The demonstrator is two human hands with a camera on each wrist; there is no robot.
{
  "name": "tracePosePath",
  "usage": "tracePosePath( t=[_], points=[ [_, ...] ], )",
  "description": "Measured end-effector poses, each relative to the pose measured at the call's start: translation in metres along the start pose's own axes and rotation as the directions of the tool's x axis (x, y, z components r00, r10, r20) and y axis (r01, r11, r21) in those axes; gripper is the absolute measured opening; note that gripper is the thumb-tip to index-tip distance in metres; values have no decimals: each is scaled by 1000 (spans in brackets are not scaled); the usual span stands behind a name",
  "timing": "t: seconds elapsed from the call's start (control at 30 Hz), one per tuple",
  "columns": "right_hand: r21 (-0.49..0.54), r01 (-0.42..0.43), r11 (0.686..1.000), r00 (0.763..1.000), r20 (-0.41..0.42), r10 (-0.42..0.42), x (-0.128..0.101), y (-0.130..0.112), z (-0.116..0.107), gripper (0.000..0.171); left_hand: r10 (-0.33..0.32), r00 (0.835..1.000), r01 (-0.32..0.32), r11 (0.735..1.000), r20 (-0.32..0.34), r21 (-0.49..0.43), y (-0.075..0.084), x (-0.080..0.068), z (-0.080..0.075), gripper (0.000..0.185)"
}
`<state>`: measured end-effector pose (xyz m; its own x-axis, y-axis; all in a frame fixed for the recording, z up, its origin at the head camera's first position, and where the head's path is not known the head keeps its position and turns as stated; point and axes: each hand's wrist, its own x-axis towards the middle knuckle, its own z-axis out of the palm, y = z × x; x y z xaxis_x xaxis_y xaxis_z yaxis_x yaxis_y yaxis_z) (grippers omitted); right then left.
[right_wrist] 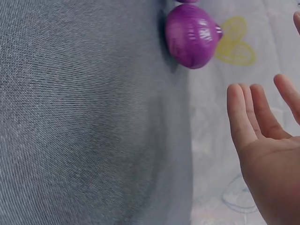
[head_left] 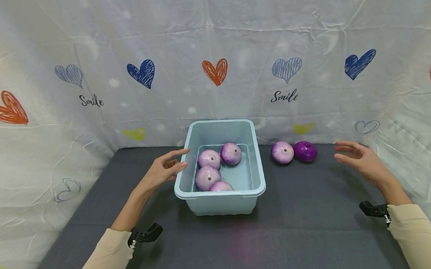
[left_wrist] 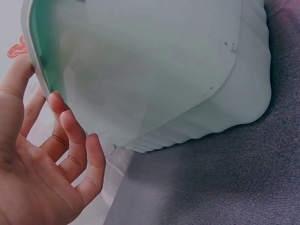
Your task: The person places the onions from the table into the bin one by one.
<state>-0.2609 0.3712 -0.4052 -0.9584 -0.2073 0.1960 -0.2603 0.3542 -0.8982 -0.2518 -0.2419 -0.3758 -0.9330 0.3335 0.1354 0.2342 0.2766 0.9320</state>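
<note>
A pale blue plastic tub [head_left: 255, 165] stands mid-table and holds several pale purple onions [head_left: 208, 159]. My left hand [head_left: 166, 168] hovers open at the tub's left wall [left_wrist: 154, 84], fingers [left_wrist: 70, 140] relaxed and close to the rim, holding nothing. Right of the tub, a pale purple onion [head_left: 282, 152] and a dark purple onion [head_left: 305, 151] lie side by side at the table's back edge. My right hand [head_left: 359, 158] is open just right of the dark onion [right_wrist: 191, 35], palm facing it, not touching.
A dark grey cloth [head_left: 301, 227] covers the table. A white sheet printed with hearts [head_left: 216, 71] closes off the back and both sides. Black wrist mounts [head_left: 145, 234] sit on both forearms.
</note>
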Motion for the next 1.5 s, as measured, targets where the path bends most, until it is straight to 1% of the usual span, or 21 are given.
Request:
tracePosePath(
  t=[0.07, 0.13, 0.27, 0.37, 0.5, 0.63, 0.8, 0.93, 1.27, 1.5],
  points=[
    [-42, -12, 999, 1000, -5, 12, 2, 1, 2, 52, -6, 1000, 6, 1000, -1, -2, 0, 0, 0, 51],
    [-56, -13, 998, 1000, -2, 13, 4, 3, 5, 56, -10, 1000, 10, 1000, -3, 1, -1, 0, 0, 51],
    [-75, -12, 997, 999, 34, 15, 13, 7, 11, 63, -12, 1000, 12, 1000, -8, 9, -2, 0, -1, 51],
    [-101, -27, 995, 998, 58, 33, 21, 11, 16, 73, -12, 1000, 12, 1000, -13, 8, -2, -1, 0, 51],
    [-93, -58, 994, 994, 83, 66, 32, 14, 21, 85, -12, 1000, 12, 1000, -14, 10, -1, -1, 0, 51],
    [-79, -81, 994, 991, 97, 89, 41, 18, 27, 91, -16, 1000, 16, 1000, -14, 8, 1, -1, 0, 51],
    [-94, -87, 992, 991, 97, 96, 50, 21, 34, 91, -24, 1000, 24, 1000, -17, 13, 1, -1, 0, 51],
    [-88, -66, 994, 993, 97, 75, 56, 23, 40, 88, -23, 1000, 24, 999, -19, 30, 0, -1, 0, 51],
    [-101, -25, 995, 998, 63, 32, 67, 31, 49, 82, -17, 1000, 17, 999, -20, 30, 1, 0, 2, 50],
    [-118, 5, 993, 1000, 29, -1, 74, 35, 55, 73, -18, 999, 19, 999, -26, 39, -1, 0, 1, 50]
  ],
)
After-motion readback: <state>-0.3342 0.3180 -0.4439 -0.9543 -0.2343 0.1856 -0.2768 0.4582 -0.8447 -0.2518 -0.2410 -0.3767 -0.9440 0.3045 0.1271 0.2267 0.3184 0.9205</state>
